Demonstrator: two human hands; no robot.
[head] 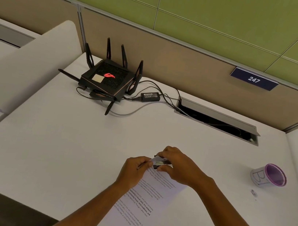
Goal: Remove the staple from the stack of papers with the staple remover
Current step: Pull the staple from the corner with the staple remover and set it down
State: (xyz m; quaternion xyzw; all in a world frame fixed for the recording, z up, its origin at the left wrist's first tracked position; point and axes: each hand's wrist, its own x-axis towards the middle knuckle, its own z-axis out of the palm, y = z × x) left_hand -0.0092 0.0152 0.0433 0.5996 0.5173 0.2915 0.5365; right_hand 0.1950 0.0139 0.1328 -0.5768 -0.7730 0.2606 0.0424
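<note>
A stack of printed papers (153, 196) lies on the white desk (62, 148), slanting from the near edge toward the middle. My left hand (133, 170) pinches the papers' far corner and lifts it slightly. My right hand (177, 164) is closed over the staple remover (161, 162), a dark tool with metal jaws, set against that same corner. The staple itself is hidden between the fingers and the jaws.
A black router (106, 80) with several antennas stands at the back, with a power brick (150, 95) and cables running into an open cable hatch (218, 120). A white cup with a purple rim (269, 176) lies on its side at the right. A small dark speck (253, 192) sits near it.
</note>
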